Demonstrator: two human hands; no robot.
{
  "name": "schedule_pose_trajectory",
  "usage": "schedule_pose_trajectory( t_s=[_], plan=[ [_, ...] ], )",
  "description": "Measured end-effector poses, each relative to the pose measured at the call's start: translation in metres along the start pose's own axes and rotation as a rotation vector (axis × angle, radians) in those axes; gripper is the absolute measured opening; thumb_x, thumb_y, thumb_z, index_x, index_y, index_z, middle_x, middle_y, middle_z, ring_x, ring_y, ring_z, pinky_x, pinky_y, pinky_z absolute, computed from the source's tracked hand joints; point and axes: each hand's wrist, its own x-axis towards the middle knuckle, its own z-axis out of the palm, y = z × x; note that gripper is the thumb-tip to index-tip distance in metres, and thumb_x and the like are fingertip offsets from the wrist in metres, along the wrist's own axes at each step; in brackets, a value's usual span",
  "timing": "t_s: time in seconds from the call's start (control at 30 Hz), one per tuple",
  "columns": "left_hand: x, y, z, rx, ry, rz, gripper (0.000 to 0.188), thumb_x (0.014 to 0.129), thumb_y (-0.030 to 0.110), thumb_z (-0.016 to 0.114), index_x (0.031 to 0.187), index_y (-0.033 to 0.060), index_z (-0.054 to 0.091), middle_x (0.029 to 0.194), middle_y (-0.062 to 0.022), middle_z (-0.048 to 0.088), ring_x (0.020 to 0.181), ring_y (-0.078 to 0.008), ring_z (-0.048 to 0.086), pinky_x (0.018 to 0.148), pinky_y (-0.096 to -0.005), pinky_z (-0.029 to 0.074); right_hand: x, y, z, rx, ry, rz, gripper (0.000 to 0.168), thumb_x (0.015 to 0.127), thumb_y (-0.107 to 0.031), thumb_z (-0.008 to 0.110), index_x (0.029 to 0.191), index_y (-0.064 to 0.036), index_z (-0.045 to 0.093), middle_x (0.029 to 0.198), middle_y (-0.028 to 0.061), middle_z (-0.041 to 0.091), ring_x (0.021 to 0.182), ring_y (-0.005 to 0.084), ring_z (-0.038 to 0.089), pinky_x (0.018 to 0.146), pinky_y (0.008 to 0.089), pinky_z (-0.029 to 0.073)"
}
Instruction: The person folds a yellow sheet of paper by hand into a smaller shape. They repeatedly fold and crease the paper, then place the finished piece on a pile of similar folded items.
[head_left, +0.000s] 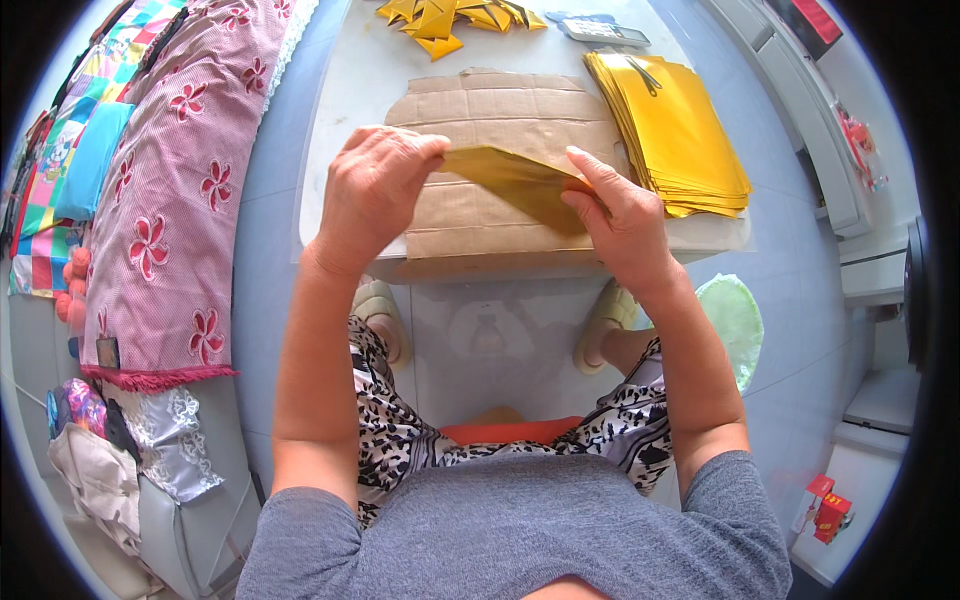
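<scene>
A sheet of shiny gold paper is held up in the air between both hands, tilted and bent. My left hand pinches its left corner between thumb and fingers. The right end is gripped by my right hand, thumb and forefinger around its edge. Below the sheet lies a flattened piece of corrugated cardboard on a white table. To the right rests a stack of gold sheets, with a small dark tool, whose kind I cannot tell, on top. Folded gold paper pieces lie in a pile at the far side.
A white remote-like device with buttons lies at the table's far right. A sofa with a pink flowered cover stands at left. A round pale green item is on the floor at right. White cabinets line the right side.
</scene>
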Motion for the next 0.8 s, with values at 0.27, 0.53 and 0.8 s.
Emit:
schedule_pose_trajectory(
  t_s=[0.27,0.53,0.8],
  plan=[
    [-0.005,-0.024,0.015,0.15,-0.221,-0.165,0.019,0.087,0.004,0.062,0.104,0.0058,0.07,0.098,-0.0096,0.072,0.091,-0.0266,0.066,0.089,-0.0364,0.048,-0.022,0.004,0.024,0.325,-0.239,0.425,0.052,0.081,-0.006,0.072,0.13,0.001,0.054,0.108,0.0238,0.066,0.093,0.0334,0.068,0.081,0.0353,0.054],
    [-0.006,-0.054,0.067,0.314,-0.252,-0.068,0.02,0.079,0.002,0.064,0.097,0.0079,0.071,0.091,-0.0065,0.071,0.096,-0.0225,0.064,0.098,-0.0351,0.043,-0.02,0.005,0.032,-0.091,-0.303,0.252,0.057,0.082,-0.013,0.072,0.132,0.004,0.051,0.129,0.0269,0.055,0.114,0.0386,0.056,0.097,0.0375,0.048],
    [-0.011,-0.052,0.091,0.302,-0.225,-0.005,0.012,0.079,0.003,0.063,0.088,0.0092,0.07,0.085,-0.0045,0.069,0.095,-0.0235,0.062,0.087,-0.0331,0.051,-0.019,0.002,0.03,-0.444,-0.437,0.032,0.079,0.086,-0.045,0.067,0.138,0.008,0.042,0.144,0.0268,0.042,0.142,0.0373,0.028,0.116,0.0507,0.021]
  ],
)
